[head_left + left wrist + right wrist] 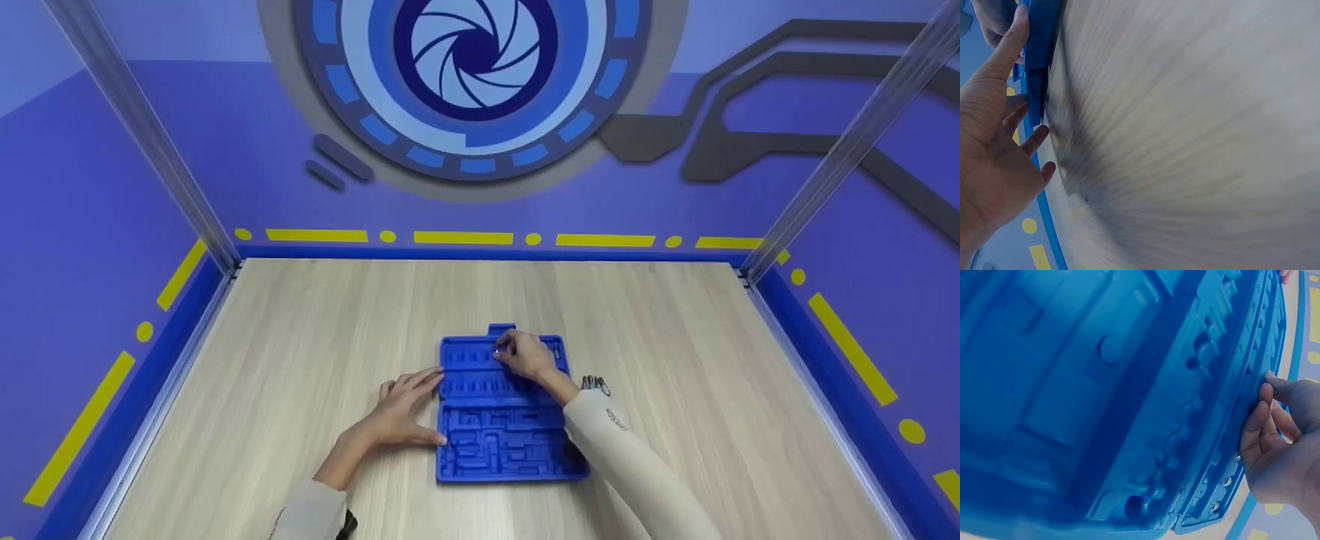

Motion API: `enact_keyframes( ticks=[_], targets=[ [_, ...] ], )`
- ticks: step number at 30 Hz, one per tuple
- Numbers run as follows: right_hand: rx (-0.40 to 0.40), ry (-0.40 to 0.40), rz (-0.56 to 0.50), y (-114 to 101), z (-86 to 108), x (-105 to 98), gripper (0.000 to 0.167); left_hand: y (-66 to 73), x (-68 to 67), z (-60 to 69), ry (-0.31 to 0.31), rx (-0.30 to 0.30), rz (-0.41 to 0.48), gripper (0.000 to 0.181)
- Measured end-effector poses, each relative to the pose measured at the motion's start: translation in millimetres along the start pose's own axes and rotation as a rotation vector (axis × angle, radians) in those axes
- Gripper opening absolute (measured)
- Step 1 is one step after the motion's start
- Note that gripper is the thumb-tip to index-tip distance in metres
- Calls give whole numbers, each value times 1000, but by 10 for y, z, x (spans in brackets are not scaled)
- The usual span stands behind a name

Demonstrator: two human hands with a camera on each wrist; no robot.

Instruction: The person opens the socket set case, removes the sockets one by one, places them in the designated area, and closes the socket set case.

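Blue case (pixel 489 403) beneath right hand (pixel 528 356)

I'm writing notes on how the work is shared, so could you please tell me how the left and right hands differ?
The left hand spreads along the blue case's left edge; the right hand is bunched over its upper half. The left hand holds no loose piece, while the right hand appears to pinch a small metal piece. Both are bare.
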State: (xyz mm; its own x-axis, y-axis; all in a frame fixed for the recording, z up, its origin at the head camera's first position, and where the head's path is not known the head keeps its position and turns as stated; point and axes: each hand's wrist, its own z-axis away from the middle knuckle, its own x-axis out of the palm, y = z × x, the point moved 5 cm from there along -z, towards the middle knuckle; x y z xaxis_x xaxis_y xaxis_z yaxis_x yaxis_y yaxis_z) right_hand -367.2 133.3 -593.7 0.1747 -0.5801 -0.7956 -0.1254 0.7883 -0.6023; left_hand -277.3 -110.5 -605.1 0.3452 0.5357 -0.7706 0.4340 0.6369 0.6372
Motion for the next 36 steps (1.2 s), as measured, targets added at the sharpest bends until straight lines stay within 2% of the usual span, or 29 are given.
enact_keyframes(
  ticks=[4, 10, 17, 24, 31, 36],
  targets=[
    [-26, 37, -17, -5, 18, -2, 20, -14, -2, -2, -4, 1, -2, 114],
    [-134, 92, -49, -49, 70, -1, 18, -30, -20, 0, 4, 2, 2, 114],
    [-134, 82, -55, -14, 95, 20, 8, -8, -16, 1, 1, 16, 15, 113],
    [-147, 62, -182, 33, 110, 22, 9, -3, -7, 1, 2, 15, 4, 113],
    [-183, 99, -404, 89, 148, 12, 8, 13, -9, 7, -4, 19, 9, 113],
    [-219, 69, -455, 79, 197, -30, 8, 10, -5, 5, -3, 13, 7, 113]
  ],
)
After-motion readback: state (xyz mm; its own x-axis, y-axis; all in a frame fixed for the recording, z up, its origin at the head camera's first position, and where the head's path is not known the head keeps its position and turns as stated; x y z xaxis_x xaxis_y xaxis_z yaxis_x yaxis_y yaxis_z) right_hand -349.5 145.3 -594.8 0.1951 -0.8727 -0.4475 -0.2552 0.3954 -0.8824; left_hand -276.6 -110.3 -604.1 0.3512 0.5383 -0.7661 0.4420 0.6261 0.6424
